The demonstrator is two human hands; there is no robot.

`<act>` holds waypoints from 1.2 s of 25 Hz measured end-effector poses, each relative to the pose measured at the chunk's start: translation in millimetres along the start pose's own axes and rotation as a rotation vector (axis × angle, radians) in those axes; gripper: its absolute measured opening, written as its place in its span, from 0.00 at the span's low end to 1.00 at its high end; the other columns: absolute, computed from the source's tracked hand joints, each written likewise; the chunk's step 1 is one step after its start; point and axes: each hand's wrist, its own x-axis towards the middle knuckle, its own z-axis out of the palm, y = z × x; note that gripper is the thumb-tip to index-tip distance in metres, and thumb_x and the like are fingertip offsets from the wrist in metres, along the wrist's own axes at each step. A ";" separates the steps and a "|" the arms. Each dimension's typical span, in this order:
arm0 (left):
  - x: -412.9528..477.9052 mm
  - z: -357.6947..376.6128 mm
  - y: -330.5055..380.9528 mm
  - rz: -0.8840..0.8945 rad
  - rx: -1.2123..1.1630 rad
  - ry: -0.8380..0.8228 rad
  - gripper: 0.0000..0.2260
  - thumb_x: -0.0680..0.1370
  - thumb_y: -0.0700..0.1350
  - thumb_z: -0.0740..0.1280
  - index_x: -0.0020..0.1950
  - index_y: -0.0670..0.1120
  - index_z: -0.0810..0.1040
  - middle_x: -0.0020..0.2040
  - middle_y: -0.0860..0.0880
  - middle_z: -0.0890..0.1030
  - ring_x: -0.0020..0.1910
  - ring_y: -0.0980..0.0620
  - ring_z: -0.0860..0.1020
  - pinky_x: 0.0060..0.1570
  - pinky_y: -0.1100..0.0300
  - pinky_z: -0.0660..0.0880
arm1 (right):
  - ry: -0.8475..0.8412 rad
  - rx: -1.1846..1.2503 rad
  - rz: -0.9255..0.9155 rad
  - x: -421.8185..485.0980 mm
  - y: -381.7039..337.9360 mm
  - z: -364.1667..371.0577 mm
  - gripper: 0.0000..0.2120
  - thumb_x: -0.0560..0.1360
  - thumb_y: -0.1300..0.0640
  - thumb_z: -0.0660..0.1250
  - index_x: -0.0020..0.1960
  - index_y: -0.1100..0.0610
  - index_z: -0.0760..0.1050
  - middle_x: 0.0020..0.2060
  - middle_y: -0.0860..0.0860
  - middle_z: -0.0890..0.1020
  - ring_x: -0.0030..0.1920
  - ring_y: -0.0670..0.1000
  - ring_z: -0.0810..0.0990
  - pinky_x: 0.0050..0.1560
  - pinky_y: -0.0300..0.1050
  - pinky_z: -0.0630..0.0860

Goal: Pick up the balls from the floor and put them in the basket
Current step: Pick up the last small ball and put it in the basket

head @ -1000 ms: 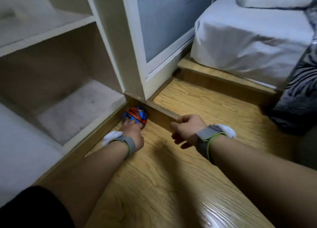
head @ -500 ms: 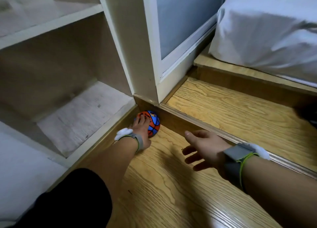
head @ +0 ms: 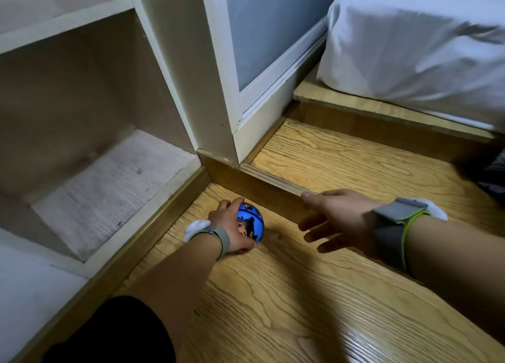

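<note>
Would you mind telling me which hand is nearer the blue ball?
Left. The left hand is wrapped around the ball; the right hand hovers open to its right, apart.

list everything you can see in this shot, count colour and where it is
ball: 1, blue with a dark print and a bit of orange, on the lower floor near the corner of the step, in the left hand
floor: 1, light wood grain, lower level in the foreground
step: 1, same wood, raised level to the right, with a second rise under the bed
shelf unit: 1, white, open, on the left
door panel: 1, white frame with grey-blue pane, centre top
bed: 1, white sheet, top right
wristbands: 2, grey with green trim, one per wrist
left hand: 1, fingers around the ball
right hand: 1, open, at the step edge
</note>
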 end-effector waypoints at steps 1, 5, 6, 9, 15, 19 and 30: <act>-2.5 -0.3 4.0 -0.001 0.007 0.019 0.58 0.54 0.69 0.77 0.79 0.60 0.54 0.74 0.49 0.63 0.70 0.39 0.70 0.64 0.45 0.76 | -0.003 0.006 0.001 0.8 -1.2 -3.4 0.24 0.82 0.44 0.65 0.73 0.55 0.71 0.48 0.56 0.88 0.47 0.57 0.88 0.45 0.51 0.86; -14.5 -18.6 40.8 0.032 -0.099 0.011 0.60 0.52 0.71 0.76 0.79 0.57 0.56 0.73 0.50 0.66 0.69 0.43 0.71 0.64 0.45 0.76 | 0.000 -0.002 -0.021 -6.6 -3.0 -25.5 0.21 0.82 0.45 0.65 0.69 0.58 0.75 0.49 0.59 0.87 0.48 0.59 0.87 0.47 0.54 0.84; -19.9 -25.8 55.1 0.059 -0.156 0.009 0.59 0.52 0.71 0.76 0.79 0.57 0.57 0.73 0.50 0.67 0.69 0.44 0.72 0.65 0.46 0.76 | 0.005 -0.001 -0.029 -10.7 -3.3 -33.6 0.20 0.82 0.46 0.65 0.67 0.58 0.76 0.49 0.59 0.87 0.48 0.59 0.87 0.49 0.55 0.84; -37.1 -49.3 91.2 0.122 -0.368 0.011 0.51 0.55 0.67 0.79 0.74 0.54 0.65 0.66 0.51 0.75 0.61 0.49 0.78 0.62 0.49 0.78 | 0.029 -0.023 -0.052 -19.3 -5.8 -58.6 0.20 0.82 0.45 0.64 0.66 0.58 0.78 0.52 0.58 0.86 0.51 0.58 0.86 0.49 0.55 0.84; -71.8 -99.4 161.6 0.217 -0.659 -0.018 0.42 0.57 0.63 0.82 0.67 0.53 0.72 0.57 0.52 0.81 0.53 0.50 0.83 0.55 0.50 0.82 | 0.158 -0.042 -0.154 -47.4 -10.8 -114.9 0.25 0.79 0.44 0.69 0.73 0.51 0.74 0.68 0.59 0.77 0.62 0.62 0.80 0.48 0.58 0.84; -98.8 -132.5 209.7 0.310 -0.802 -0.030 0.43 0.54 0.62 0.83 0.67 0.56 0.74 0.56 0.51 0.84 0.50 0.48 0.86 0.49 0.45 0.84 | 0.159 -0.023 -0.195 -71.2 -14.0 -149.6 0.29 0.74 0.41 0.74 0.72 0.47 0.74 0.70 0.59 0.74 0.65 0.65 0.77 0.53 0.65 0.83; -183.1 -208.2 355.3 0.632 -1.022 -0.016 0.38 0.58 0.55 0.84 0.66 0.55 0.77 0.58 0.48 0.85 0.55 0.46 0.85 0.53 0.43 0.83 | 0.177 0.170 -0.422 -183.2 -37.9 -255.3 0.24 0.70 0.31 0.70 0.58 0.46 0.84 0.51 0.55 0.88 0.51 0.60 0.88 0.48 0.61 0.85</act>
